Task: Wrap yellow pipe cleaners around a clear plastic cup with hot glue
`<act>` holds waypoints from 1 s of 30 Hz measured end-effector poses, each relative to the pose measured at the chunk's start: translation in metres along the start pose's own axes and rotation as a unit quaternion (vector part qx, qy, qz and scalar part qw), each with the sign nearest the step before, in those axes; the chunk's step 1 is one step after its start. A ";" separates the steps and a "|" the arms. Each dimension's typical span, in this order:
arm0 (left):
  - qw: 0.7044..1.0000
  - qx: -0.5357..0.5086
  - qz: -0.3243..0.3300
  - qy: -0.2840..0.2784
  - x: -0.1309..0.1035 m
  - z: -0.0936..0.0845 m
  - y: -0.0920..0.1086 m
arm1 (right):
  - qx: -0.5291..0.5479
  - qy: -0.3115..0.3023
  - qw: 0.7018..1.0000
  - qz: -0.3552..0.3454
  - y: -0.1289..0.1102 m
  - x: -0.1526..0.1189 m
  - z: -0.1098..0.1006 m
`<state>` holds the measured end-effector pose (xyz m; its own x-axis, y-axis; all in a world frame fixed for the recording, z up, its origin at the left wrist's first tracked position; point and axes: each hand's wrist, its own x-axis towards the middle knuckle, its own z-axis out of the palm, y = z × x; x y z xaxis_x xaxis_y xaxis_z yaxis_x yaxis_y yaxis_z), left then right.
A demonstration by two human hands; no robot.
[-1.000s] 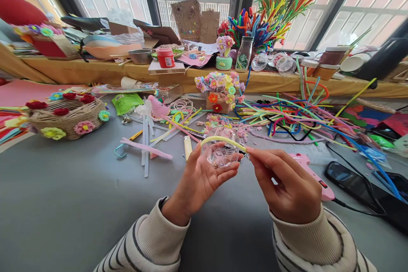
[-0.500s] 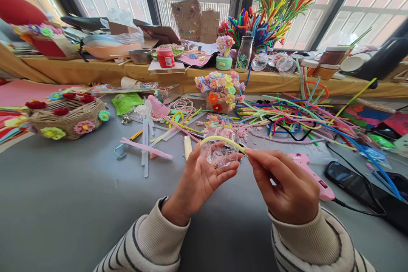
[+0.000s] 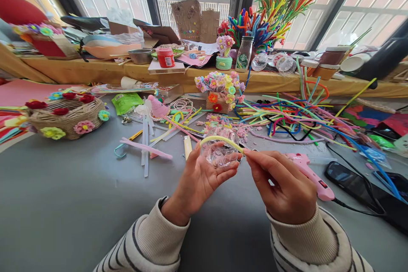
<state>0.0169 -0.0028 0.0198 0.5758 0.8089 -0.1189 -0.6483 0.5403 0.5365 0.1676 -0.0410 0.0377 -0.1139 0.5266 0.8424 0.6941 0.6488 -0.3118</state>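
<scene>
In my left hand (image 3: pixel 202 182) rests a clear, rounded plastic piece (image 3: pixel 221 157), with the thumb at its left and fingers under and beside it. A pale yellow pipe cleaner (image 3: pixel 219 138) curves over the top edge of the plastic. Its left end meets my left thumb tip. My right hand (image 3: pixel 283 182) pinches its right end between thumb and index finger. I cannot tell whether the yellow strip is stuck to the plastic. Behind the hands lie pink pipe-cleaner scraps (image 3: pixel 223 123) and a cream lighter (image 3: pixel 188 148).
A pink glue gun (image 3: pixel 314 176) and a black phone (image 3: pixel 347 178) lie to the right. Tangled pipe cleaners (image 3: pixel 287 114) spread behind them. Clear glue sticks (image 3: pixel 146 148) and a flowered woven basket (image 3: pixel 68 119) are on the left. A small flower box (image 3: pixel 218 101) stands behind.
My right hand has shifted slightly left, with the pipe cleaner's right end still pinched. The left hand and the plastic piece look unmoved.
</scene>
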 end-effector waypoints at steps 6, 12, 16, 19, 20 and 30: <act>1.000 -0.004 0.001 -0.006 0.001 -0.001 0.000 | -0.002 -0.003 1.000 -0.004 0.000 -0.001 0.001; 1.000 -0.006 0.005 -0.011 -0.001 0.000 0.000 | 0.002 -0.001 1.000 -0.005 0.000 0.000 0.002; 1.000 -0.008 0.006 -0.014 -0.001 0.000 0.000 | 0.003 -0.002 1.000 -0.004 -0.001 0.000 0.002; 1.000 -0.010 0.007 -0.014 0.000 -0.001 0.001 | 0.001 -0.005 1.000 -0.002 -0.001 0.000 0.002; 1.000 -0.010 0.009 -0.015 0.000 -0.001 0.001 | 0.000 -0.003 1.000 -0.002 -0.001 -0.001 0.001; 0.992 -0.019 0.058 -0.112 -0.005 -0.005 0.002 | 0.043 0.020 0.998 -0.047 0.000 -0.002 -0.001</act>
<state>0.0106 -0.0046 0.0177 0.5897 0.7967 0.1324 -0.7322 0.4582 0.5039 0.1686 -0.0432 0.0363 -0.1464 0.4399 0.8860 0.6185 0.7397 -0.2651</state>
